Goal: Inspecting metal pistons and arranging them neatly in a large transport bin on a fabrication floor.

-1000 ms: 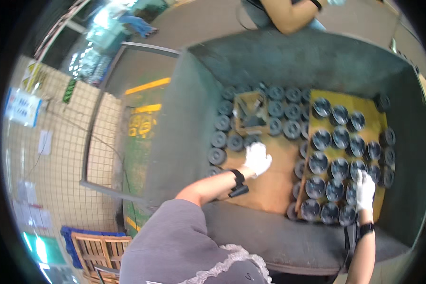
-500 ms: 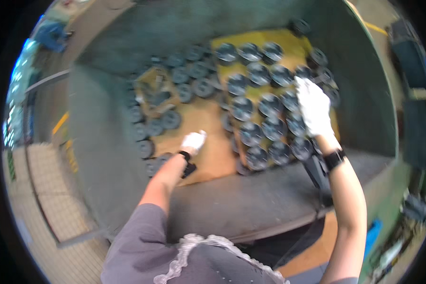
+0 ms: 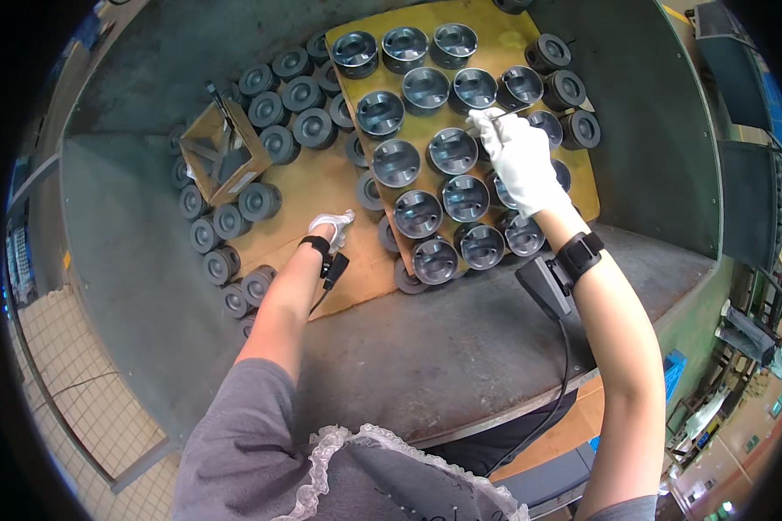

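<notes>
1. Rows of shiny metal cups [image 3: 452, 151] are carried on the yellow board [image 3: 508, 39]; the right hand [image 3: 523, 161] is held above the board's middle, its fingertips near one of the cups, apparently closed in a pinch around a thin dark rod [image 3: 514, 112].
2. The left hand [image 3: 330, 228] is placed left of the board, over a tan sheet [image 3: 308, 195]; nothing is seen in it, and whether its fingers are curled or loose cannot be told.
3. A cup rim could be scratched or a cup nudged into its neighbour, if the rod were swung carelessly in the narrow gaps on the board; cups at the board's near edge could be tipped, if that edge were pressed or caught by the cable [image 3: 567, 365] hung from the right wrist device [image 3: 543, 288].
4. Grey cups [image 3: 314, 128] are set left of the board, some partly hidden under its edge; an open box [image 3: 239, 181] of dark pieces is stood farther left; reach beyond the board's right side is blocked by a metal wall [image 3: 652, 130].
</notes>
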Motion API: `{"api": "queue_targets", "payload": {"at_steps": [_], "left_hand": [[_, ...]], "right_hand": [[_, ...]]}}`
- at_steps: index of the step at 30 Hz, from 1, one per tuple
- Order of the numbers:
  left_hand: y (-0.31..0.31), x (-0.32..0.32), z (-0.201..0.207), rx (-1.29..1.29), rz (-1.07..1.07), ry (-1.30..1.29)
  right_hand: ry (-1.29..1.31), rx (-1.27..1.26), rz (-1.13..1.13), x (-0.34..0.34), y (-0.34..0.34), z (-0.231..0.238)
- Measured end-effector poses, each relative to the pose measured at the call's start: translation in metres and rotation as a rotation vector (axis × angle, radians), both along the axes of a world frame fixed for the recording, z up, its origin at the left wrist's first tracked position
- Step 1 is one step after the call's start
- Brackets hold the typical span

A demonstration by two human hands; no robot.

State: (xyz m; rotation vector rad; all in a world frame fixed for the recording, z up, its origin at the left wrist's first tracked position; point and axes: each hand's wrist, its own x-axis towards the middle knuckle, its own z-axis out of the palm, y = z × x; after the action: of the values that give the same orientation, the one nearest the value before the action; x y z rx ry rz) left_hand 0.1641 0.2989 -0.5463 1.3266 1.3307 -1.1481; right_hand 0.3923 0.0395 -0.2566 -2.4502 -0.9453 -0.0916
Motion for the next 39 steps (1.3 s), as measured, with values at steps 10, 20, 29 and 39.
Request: {"api": "queue_targets", "payload": {"at_steps": [10, 20, 29, 39], "left_hand": [[0.033, -0.021, 0.023, 0.203, 0.026, -0.017], [0.027, -0.016, 0.038, 0.174, 0.140, -0.008], [0.039, -0.026, 0.039, 0.148, 0.181, -0.060], [0.024, -0.004, 0.050, 0.166, 0.074, -0.012]], "right_hand": [[-0.067, -0.103, 0.132, 0.001, 0.001, 0.062], [0.403, -0.086, -0.067, -0.041, -0.060, 0.059], [0.261, -0.300, 0.140, -0.040, -0.025, 0.064], [0.423, -0.052, 0.194, -0.048, -0.027, 0.015]]}}
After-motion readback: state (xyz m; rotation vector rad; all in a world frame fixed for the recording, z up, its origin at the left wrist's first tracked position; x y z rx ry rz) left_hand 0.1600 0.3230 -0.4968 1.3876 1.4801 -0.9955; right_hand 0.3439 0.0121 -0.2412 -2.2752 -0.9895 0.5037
